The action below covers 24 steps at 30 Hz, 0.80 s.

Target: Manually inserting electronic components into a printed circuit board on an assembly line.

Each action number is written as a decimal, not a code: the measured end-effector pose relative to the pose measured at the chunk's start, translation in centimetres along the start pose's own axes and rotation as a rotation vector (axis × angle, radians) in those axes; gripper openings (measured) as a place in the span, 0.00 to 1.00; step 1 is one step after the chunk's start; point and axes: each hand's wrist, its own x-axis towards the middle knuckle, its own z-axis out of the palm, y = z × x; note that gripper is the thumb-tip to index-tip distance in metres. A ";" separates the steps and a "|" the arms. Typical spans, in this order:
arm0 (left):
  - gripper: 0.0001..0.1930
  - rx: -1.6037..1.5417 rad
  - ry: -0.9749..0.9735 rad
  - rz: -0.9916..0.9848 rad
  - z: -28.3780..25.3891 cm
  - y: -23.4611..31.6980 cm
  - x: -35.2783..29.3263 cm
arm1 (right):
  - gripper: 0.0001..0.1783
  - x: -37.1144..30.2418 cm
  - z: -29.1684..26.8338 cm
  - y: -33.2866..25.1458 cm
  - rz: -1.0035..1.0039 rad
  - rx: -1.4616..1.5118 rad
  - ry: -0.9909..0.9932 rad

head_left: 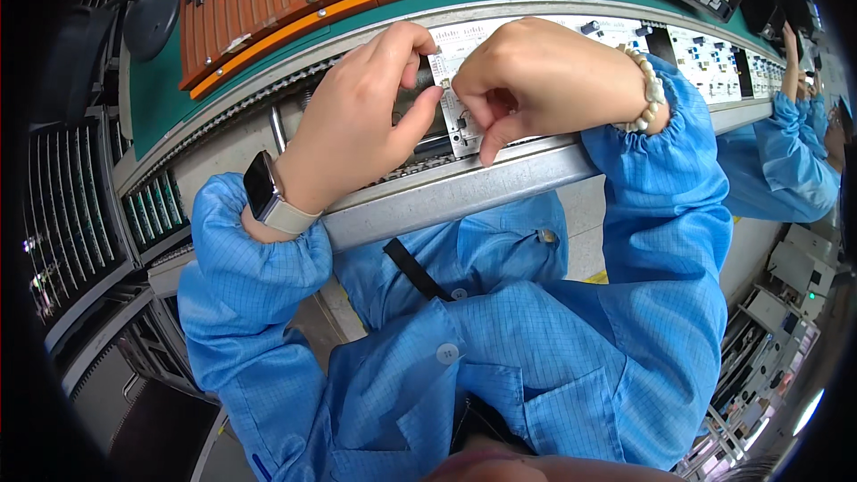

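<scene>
A white circuit board (452, 46) with small components lies across the rails of a conveyor in front of me. My left hand (361, 116) is beside its left edge, index finger and thumb apart, both tips close to that edge; I cannot tell whether they touch it. Over the board is my right hand (544, 80), its fingers curled into a pinch. The hand covers much of the board, and whatever the fingertips may hold is hidden.
More white boards (705, 67) line the conveyor to the right. Behind it, orange slotted trays (281, 22) rest on a green surface (153, 112). The metal front rail (428, 214) runs before me. Racks (76, 196) stand left. Another person's blue sleeve (790, 161) shows at far right.
</scene>
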 end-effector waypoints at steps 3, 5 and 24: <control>0.16 0.088 0.029 0.027 -0.3 0.6 0.0 | 0.23 -0.2 -0.8 -0.2 0.021 0.038 0.095; 0.13 0.124 0.047 0.083 -0.5 0.7 -0.2 | 0.23 -0.3 -1.3 0.3 0.017 0.019 0.104; 0.05 0.456 0.513 0.221 -4.9 4.6 -8.6 | 0.14 -4.4 7.0 -7.6 -0.214 0.195 0.280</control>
